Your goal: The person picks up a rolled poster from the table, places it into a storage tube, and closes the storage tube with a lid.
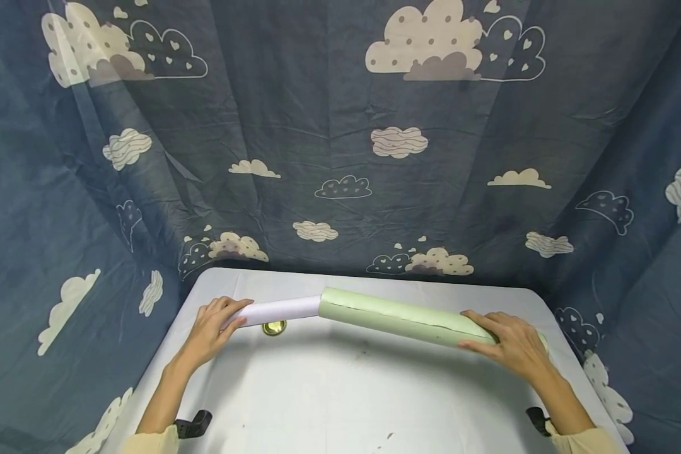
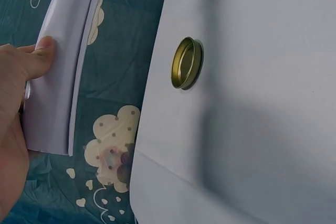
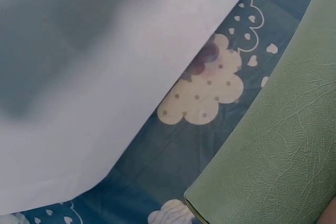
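Note:
My left hand (image 1: pixel 211 325) grips the outer end of a narrow lavender roll (image 1: pixel 284 309), thumb on the near side. In the left wrist view, the thumb presses on the smooth lavender surface (image 2: pixel 58 93), and a long edge of the sheet runs down the roll. My right hand (image 1: pixel 511 340) holds the right end of a thicker light green roll (image 1: pixel 391 316) with a lengthwise seam. The two rolls meet near the middle at a slight angle, the lavender one running up to the green one's left mouth. Creased, leather-like green material (image 3: pixel 278 145) fills the right wrist view's right side.
A round gold lid (image 1: pixel 274 328) lies on the white table (image 1: pixel 329 391), just below the lavender roll in the head view. Dark curtains (image 1: pixel 295 126) with cloud prints hang behind and at both sides. Small dark marks (image 1: pixel 389 436) dot the tabletop.

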`<state>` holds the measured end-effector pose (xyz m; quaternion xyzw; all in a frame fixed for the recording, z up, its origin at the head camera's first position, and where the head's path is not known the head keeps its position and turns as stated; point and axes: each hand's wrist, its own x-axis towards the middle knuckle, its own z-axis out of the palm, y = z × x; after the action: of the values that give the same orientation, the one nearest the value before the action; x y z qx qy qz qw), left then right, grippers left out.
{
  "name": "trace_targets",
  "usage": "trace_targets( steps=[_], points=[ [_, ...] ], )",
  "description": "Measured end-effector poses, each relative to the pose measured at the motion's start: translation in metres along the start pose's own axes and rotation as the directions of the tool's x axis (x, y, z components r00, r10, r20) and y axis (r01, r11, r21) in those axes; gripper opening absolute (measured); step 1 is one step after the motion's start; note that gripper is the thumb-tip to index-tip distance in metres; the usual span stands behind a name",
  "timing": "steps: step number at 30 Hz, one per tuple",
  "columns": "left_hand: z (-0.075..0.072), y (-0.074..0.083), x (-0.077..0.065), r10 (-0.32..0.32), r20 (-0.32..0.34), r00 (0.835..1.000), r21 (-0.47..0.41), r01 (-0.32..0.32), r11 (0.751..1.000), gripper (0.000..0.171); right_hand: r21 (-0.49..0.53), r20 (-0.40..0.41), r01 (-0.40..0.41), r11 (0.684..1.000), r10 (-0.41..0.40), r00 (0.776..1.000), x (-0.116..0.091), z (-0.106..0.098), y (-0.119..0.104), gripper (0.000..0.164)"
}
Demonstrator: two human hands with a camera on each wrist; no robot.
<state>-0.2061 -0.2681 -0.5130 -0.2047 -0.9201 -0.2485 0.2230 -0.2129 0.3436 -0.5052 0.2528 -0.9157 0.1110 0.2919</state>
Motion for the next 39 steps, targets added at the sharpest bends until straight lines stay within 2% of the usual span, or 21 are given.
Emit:
trace_targets(
  steps=[12,23,33,39],
  points=[
    [0.006,0.005,0.008,0.008,0.038,0.999,-0.066,-0.006,0.998,0.036,0.046,0.030,0.017,0.999,-0.018,0.999,0.006,0.003,-0.008,0.066],
    [0.022,0.024,0.014,0.068,0.074,0.995,-0.064,-0.063,0.996,0.036,0.067,0.057,0.070,0.995,-0.074,0.996,0.017,0.010,-0.029,0.064],
    [0.039,0.033,0.014,0.074,0.075,0.994,-0.078,-0.068,0.995,0.036,0.077,0.093,0.063,0.995,-0.070,0.993,0.023,0.018,-0.043,0.065],
    [0.045,0.035,0.012,0.076,0.070,0.995,-0.075,-0.071,0.995,0.035,0.079,0.126,0.032,0.996,-0.042,0.991,0.022,0.021,-0.047,0.064]
  ],
)
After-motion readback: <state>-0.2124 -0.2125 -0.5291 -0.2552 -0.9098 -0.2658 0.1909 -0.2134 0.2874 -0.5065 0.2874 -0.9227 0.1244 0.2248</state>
